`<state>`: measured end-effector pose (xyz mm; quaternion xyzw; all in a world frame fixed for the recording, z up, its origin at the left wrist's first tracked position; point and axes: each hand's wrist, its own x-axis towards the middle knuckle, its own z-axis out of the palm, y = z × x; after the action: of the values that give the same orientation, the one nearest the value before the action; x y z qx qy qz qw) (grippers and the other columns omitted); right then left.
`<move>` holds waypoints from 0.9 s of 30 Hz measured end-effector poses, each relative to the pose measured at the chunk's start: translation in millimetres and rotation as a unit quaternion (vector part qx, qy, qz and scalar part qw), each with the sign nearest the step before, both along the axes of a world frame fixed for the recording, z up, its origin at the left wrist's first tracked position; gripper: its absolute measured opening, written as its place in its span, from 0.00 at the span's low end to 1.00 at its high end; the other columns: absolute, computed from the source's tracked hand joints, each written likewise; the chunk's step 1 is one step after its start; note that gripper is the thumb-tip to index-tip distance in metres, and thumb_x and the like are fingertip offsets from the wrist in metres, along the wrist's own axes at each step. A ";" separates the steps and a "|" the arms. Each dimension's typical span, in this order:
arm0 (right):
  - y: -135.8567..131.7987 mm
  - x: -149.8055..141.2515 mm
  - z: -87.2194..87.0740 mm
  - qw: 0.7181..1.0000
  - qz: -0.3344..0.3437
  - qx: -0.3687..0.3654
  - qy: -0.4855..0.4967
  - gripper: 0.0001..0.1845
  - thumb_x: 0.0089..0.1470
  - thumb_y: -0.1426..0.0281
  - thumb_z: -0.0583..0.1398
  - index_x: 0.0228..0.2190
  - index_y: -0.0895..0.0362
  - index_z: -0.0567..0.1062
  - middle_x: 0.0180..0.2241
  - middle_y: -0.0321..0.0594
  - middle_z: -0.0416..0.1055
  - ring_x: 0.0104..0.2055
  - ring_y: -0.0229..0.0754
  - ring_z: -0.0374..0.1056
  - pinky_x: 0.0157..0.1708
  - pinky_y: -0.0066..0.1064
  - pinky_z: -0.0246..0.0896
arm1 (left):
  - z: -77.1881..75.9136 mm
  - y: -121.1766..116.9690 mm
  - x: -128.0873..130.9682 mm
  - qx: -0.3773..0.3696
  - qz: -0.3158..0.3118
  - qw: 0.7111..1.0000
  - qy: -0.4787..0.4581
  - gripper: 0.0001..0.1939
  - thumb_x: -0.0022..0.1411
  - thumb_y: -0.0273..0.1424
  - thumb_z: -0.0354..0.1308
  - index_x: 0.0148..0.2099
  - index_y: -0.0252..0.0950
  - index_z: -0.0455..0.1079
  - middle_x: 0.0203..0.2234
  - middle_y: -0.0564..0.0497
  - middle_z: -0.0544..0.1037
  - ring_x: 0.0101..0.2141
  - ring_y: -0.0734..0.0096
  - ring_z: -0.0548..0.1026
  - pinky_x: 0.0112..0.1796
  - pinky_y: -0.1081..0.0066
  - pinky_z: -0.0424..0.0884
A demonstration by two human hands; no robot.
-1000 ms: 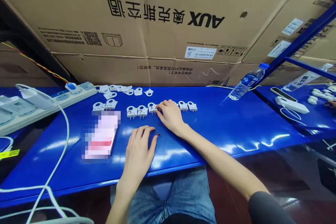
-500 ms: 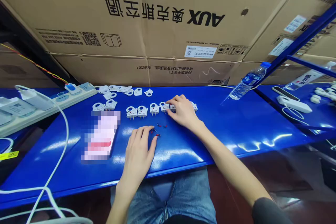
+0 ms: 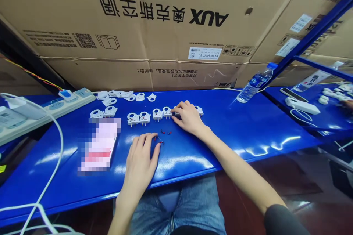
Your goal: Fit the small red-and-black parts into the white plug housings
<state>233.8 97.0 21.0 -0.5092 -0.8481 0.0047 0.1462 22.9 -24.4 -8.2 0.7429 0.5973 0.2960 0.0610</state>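
My left hand [image 3: 141, 159] rests on the blue table with thumb and fingers apart. By its fingertips lie several tiny red-and-black wired parts [image 3: 162, 132]. My right hand [image 3: 189, 117] reaches over a row of white plug housings with round holes and metal prongs. Its thumb and index finger are apart beside one housing [image 3: 167, 112], and whether they touch it cannot be made out. The hand partly covers other housings. Further left in the row stand more housings [image 3: 144, 118], prongs toward me.
White ring-shaped pieces [image 3: 139, 97] lie at the back. A blurred pink packet [image 3: 99, 143] is at left, near a power strip [image 3: 74, 102] and white cables. A water bottle [image 3: 256, 82] leans by a blue post. Another person's hand [image 3: 349, 103] shows at the right edge.
The view has shifted slightly, so things on the table appear a little further left. Both my hands keep nearly the same places. Another person's hand now shows at the right edge.
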 end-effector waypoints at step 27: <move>-29.9 -14.4 14.5 0.993 0.028 0.067 0.097 0.07 0.62 0.69 0.62 0.41 0.54 0.80 0.44 0.43 0.75 0.48 0.49 0.65 0.47 0.40 0.60 | 1.3 1.4 0.5 -0.003 0.006 1.000 0.009 0.18 0.76 0.36 0.46 0.59 0.40 0.71 0.50 0.43 0.78 0.50 0.52 0.74 0.49 0.54 0.73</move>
<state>219.4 67.0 35.5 -0.4715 -0.8422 0.0014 0.2617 23.4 -23.0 -7.0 0.7416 0.6032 0.2880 0.0567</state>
